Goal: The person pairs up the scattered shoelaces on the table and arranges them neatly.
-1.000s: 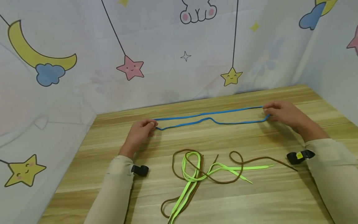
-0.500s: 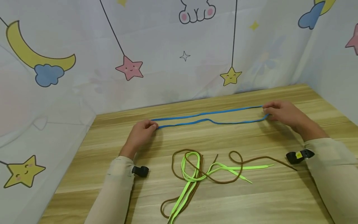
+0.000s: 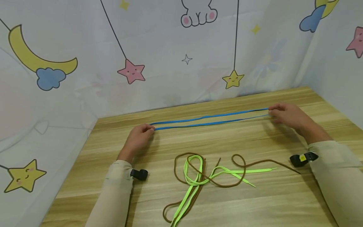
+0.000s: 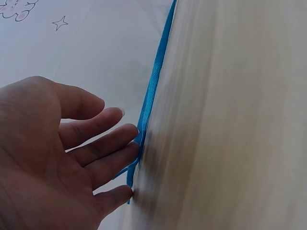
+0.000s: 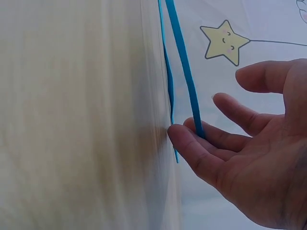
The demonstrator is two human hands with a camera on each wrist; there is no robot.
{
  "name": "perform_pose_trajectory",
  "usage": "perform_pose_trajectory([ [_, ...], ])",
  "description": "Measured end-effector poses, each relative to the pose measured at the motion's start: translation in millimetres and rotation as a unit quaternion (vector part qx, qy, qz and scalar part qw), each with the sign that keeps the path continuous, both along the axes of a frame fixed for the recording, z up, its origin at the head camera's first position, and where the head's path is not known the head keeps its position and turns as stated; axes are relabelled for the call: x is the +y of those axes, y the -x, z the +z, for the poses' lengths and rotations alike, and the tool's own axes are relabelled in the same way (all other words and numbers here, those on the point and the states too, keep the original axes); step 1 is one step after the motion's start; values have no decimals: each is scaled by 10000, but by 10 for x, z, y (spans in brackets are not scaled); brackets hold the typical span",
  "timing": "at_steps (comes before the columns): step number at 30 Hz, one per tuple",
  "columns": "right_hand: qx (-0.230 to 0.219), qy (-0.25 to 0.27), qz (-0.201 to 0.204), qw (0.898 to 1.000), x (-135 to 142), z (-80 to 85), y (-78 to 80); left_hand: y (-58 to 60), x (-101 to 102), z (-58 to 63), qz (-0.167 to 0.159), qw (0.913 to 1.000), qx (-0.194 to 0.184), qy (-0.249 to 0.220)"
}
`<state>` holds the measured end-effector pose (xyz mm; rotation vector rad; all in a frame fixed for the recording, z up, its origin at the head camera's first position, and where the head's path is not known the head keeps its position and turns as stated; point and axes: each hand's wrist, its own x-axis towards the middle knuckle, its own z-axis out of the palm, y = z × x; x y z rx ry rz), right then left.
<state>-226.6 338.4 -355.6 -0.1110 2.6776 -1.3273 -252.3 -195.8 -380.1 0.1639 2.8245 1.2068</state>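
Note:
A flat blue shoelace [image 3: 198, 124] runs in two nearly straight, roughly parallel strands between my hands, near the back of the wooden table. At its left end is my left hand [image 3: 139, 137]; in the left wrist view the lace [image 4: 152, 81] touches the tips of the loosely extended fingers [image 4: 108, 165], and the thumb stands apart. My right hand [image 3: 293, 119] is at the other end. One strand [image 5: 186, 67] meets the ring and little fingers there, the other passes behind the little fingertip, and the thumb is clear of both. How the lace turns behind the fingers is partly hidden.
Nearer the front lie a neon green shoelace [image 3: 185, 201] and a thin brown shoelace [image 3: 227, 186], crossing over each other in loops. A white cloth printed with stars and moons [image 3: 170, 41] stands behind the table [image 3: 241, 208]. Black wrist cameras [image 3: 139, 174] sit on both sleeves.
My left hand has shifted slightly left. The near strand of the blue shoelace has lost its middle bump and is pulled straight. My right hand has hardly moved.

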Motion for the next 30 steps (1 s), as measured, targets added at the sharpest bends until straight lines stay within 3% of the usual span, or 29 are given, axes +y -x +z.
perform_pose_trajectory([
  [12, 94, -492, -355, 9981, 84, 3, 4, -1, -31, -13, -72, 9999, -73, -124],
  [22, 294, -331, -36, 9990, 191, 34, -21, 6, 2, 9, 35, 9997, -148, -202],
  [30, 346, -184, -33, 9992, 238, 3, -10, -4, -4, 5, 49, 9999, -72, -73],
])
